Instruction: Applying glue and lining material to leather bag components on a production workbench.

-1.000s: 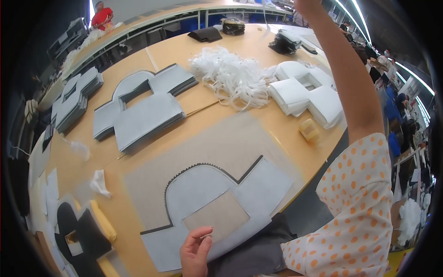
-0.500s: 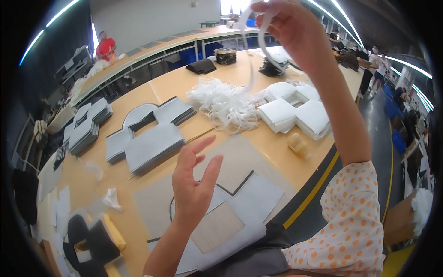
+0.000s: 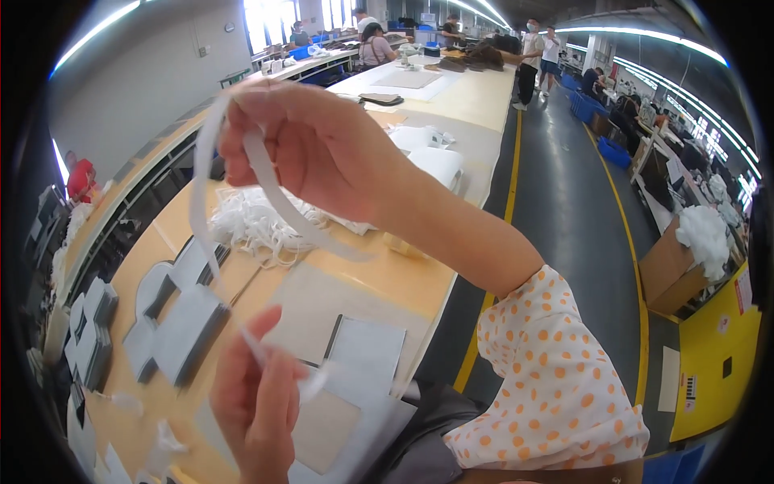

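Raised over the table, my right hand (image 3: pixel 310 141) has its fingers closed round a white fabric strip (image 3: pixel 201 173). One length hangs down toward my left hand; a looser piece trails off below the right palm. My left hand (image 3: pixel 256 395) pinches the strip's lower end between thumb and fingers, slightly blurred. Beneath and beside it lies a light grey cut-out panel (image 3: pixel 367 351) with a dark edging and a square opening, on a beige sheet (image 3: pixel 302 282). Beyond the hands is a tangled heap of white strips (image 3: pixel 250 218), partly hidden by the right hand's strip.
Stacks of grey cut panels (image 3: pixel 181 323) stand on the left of the table, with another stack (image 3: pixel 89 331) farther left. White padded pieces (image 3: pixel 435 165) lie behind my right forearm. A grey aisle (image 3: pixel 556 242) with yellow lines runs along the right, past a cardboard box (image 3: pixel 673 266).
My view has swung to the right. My left hand, open with fingers apart before, now pinches the strip's lower end. The right hand still holds the strip up.
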Demonstrator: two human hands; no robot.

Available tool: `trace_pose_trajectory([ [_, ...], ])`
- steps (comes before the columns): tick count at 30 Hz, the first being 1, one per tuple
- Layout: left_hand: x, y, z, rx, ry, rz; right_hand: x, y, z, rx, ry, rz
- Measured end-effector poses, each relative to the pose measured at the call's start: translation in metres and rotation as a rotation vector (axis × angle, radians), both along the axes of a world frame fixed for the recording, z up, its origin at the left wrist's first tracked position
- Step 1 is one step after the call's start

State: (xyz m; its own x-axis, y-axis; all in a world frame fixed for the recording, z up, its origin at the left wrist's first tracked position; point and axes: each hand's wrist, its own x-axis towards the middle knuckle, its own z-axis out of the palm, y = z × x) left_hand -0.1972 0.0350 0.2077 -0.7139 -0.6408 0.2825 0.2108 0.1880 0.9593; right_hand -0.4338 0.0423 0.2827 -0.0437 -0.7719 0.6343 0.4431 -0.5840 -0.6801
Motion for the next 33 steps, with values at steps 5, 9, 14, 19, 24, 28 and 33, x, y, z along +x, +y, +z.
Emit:
trace_pose_trajectory([
  [5, 0.059, 0.022, -0.016, 0.094, -0.099, -0.137, -0.013, 0.04, -0.054, 0.303, 0.034, -0.075],
  [9, 0.101, 0.043, -0.031, 0.053, -0.353, -0.057, -0.007, 0.069, -0.103, 0.577, 0.206, 0.039],
  [14, 0.115, 0.059, -0.052, 0.227, -0.517, 0.028, 0.01, 0.095, -0.168, 0.84, 0.202, 0.158],
  [19, 0.129, 0.063, -0.078, 0.241, -0.592, 0.044, 0.014, 0.111, -0.247, 1.03, 0.164, 0.327],
  [24, 0.124, 0.06, -0.105, 0.407, -0.67, 0.027, 0.015, 0.121, -0.247, 1.177, 0.324, 0.354],
  [28, 0.1, 0.043, -0.139, 0.787, -0.427, -0.156, 0.002, 0.14, -0.221, 1.288, 0.803, 0.097],
  [33, 0.107, 0.039, -0.165, 1.099, -0.303, -0.173, 0.026, 0.12, -0.216, 0.507, 1.324, -0.552],
])
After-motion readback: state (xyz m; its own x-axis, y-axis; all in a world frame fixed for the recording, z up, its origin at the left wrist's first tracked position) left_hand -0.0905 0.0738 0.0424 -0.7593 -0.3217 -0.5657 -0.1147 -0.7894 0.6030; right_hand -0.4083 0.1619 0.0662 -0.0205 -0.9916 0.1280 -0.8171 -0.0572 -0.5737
